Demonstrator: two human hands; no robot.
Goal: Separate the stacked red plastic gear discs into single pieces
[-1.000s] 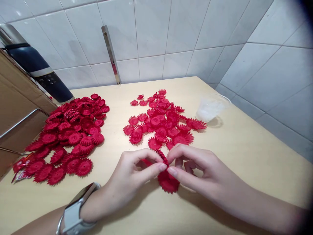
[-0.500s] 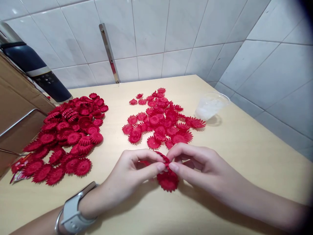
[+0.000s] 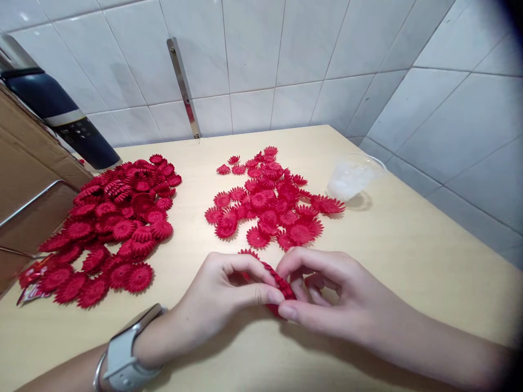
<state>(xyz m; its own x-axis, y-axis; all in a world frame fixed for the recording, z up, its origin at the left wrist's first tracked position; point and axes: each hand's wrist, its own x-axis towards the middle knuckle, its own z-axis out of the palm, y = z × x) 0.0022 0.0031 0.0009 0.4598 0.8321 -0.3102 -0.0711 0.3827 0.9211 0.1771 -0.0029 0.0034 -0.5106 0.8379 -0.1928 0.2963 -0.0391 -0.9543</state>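
Between my two hands, low in the middle of the head view, is a red scalloped piece (image 3: 285,286), seen nearly edge-on. My left hand (image 3: 235,286) pinches its left side between thumb and finger. From the right, my right hand (image 3: 327,291) grips the same piece, its thumb tip close to my left thumb. Part of the piece is hidden by the fingers. Just behind my left fingers another red flower shape (image 3: 249,253) shows in part. Farther back lies a loose spread of red toothed flower shapes (image 3: 261,201).
A larger pile of red flower shapes (image 3: 122,228) lies at the left, beside a shiny wrapper (image 3: 32,280). Behind it are a cardboard box (image 3: 36,179) and a dark bottle (image 3: 65,111). A clear cup (image 3: 351,177) with whitish contents stands at the right back of the table (image 3: 408,245).
The held red piece has turned to a slant, and its round face below the fingers is now mostly hidden. My right thumb has moved slightly down. A flower shape behind my left fingers shows more.
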